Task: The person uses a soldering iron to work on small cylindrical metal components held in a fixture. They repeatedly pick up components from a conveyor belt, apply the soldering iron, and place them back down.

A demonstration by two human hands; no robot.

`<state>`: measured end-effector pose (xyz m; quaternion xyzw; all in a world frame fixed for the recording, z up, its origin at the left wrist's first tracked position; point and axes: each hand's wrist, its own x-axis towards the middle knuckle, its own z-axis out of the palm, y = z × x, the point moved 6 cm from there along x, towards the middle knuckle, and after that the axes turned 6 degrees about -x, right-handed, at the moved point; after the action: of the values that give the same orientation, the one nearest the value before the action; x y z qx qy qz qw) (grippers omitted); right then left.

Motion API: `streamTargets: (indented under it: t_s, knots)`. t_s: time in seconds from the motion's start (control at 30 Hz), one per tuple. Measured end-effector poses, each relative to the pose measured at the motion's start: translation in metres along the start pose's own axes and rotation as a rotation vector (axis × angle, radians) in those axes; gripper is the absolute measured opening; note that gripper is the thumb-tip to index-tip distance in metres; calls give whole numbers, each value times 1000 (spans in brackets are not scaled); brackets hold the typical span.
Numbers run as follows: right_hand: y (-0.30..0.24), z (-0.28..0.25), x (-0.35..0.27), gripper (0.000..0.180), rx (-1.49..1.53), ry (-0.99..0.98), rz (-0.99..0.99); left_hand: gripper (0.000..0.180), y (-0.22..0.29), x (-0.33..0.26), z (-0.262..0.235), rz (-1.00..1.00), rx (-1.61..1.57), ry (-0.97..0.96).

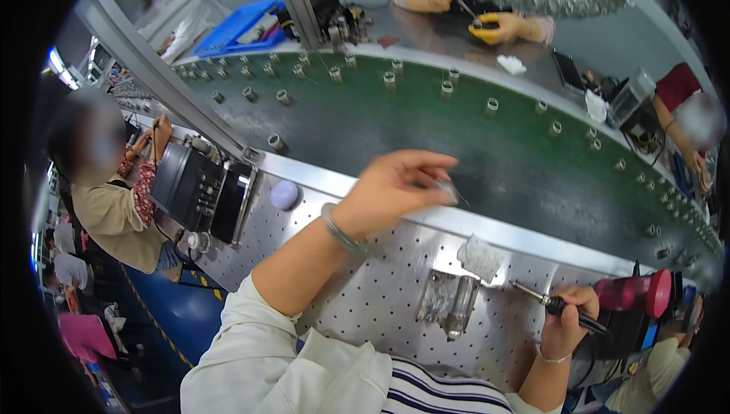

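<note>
My left hand point(391, 190) reaches over the near edge of the green conveyor belt point(365, 129). Between its thumb and fingers is a small metal cylinder point(448, 190) with a thin wire sticking out, partly hidden by the fingers. A soldering iron point(553, 304) is gripped in my right hand point(569, 321), low on the right, its tip pointing up and left. Near that tip, a crumpled greyish pad point(480, 257) lies on the perforated metal worktable point(380, 277). Just below the pad sits a metal fixture point(452, 304) with a clear cylindrical part.
Several small metal cylinders point(447, 89) stand along the belt. A purple round object point(284, 195) and a black device point(198, 190) are at left, a pink-red container point(635, 293) at right. Co-workers sit around; across the belt one person's hand wears yellow finger covers point(487, 28).
</note>
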<state>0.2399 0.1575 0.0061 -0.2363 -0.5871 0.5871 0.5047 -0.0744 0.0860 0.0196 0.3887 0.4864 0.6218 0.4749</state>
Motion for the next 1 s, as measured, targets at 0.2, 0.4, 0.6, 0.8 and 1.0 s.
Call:
streamTargets:
  t_s: [0.2,0.4,0.6,0.8,1.0]
  knots:
    - [6,3,0,32,-19,5,53,27,29,32,-157,251,1155,547]
    - [7,0,1,19,-30,50,96,39,22,35,-208,113,1428,667]
    - [4,5,2,21,-94,-7,96,38,45,-5,-103,481,1211,496]
    - [-15,14,-3,7,-159,3,75,13,17,-38,-8,383,628,213]
    - [-27,28,-4,13,-212,118,148,18,-24,-46,23,216,421,175]
